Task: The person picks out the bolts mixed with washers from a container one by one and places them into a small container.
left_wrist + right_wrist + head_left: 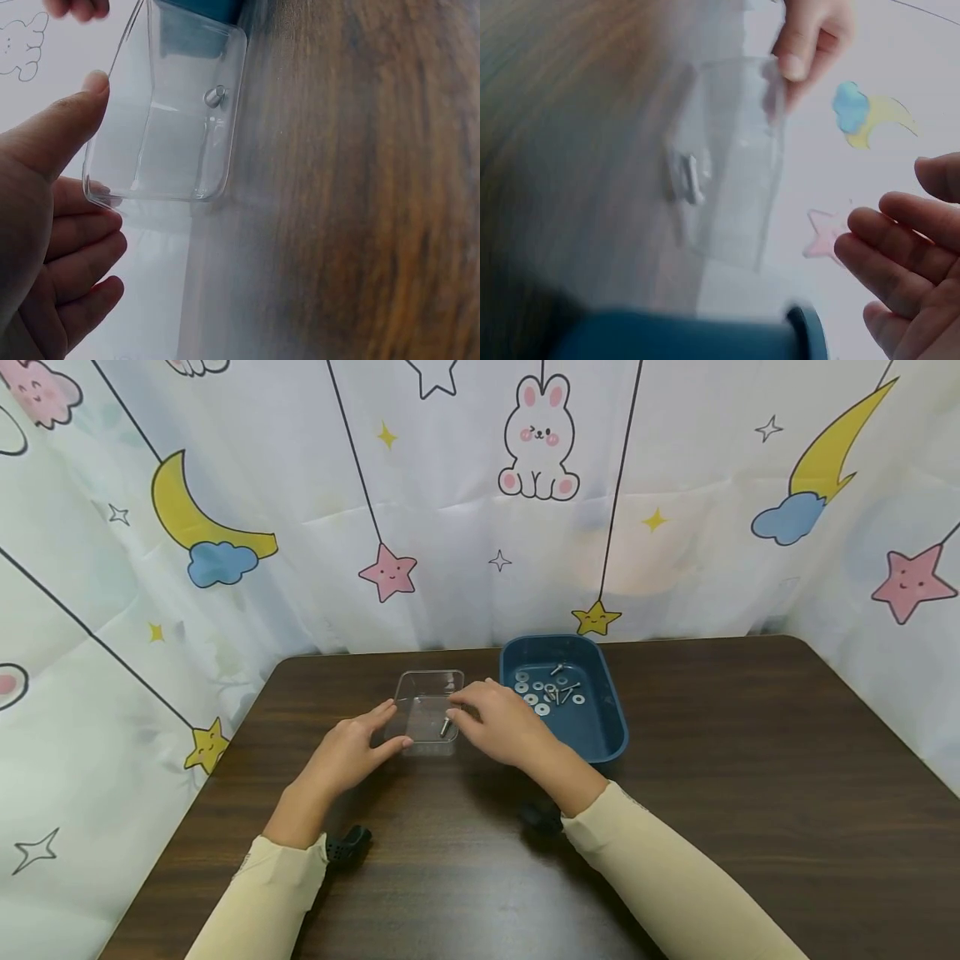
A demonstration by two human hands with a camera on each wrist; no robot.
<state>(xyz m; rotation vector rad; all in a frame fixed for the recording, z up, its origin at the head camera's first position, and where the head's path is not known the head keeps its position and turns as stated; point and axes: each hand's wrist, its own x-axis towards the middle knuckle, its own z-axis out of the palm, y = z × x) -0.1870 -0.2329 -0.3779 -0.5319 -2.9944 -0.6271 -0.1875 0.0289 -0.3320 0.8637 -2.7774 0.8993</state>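
A small clear plastic box [427,741] stands on the table, with a metal bolt [446,727] lying inside near its right front corner. My left hand [347,753] holds the box's left end, thumb on the near side and fingers beyond the corner. In the left wrist view the thumb [75,120] reaches the rim. Over the box's right edge hovers my right hand [498,718], its fingers loosely bent. The right wrist view shows nothing between those fingers [900,255]. There, the bolt [691,178] and box look blurred.
A blue tray [611,727] stands just right of the clear box, partly behind the right wrist. Several washers [542,710] and several bolts [570,689] lie in it. The dark wooden table [750,777] ends at a patterned curtain [465,510].
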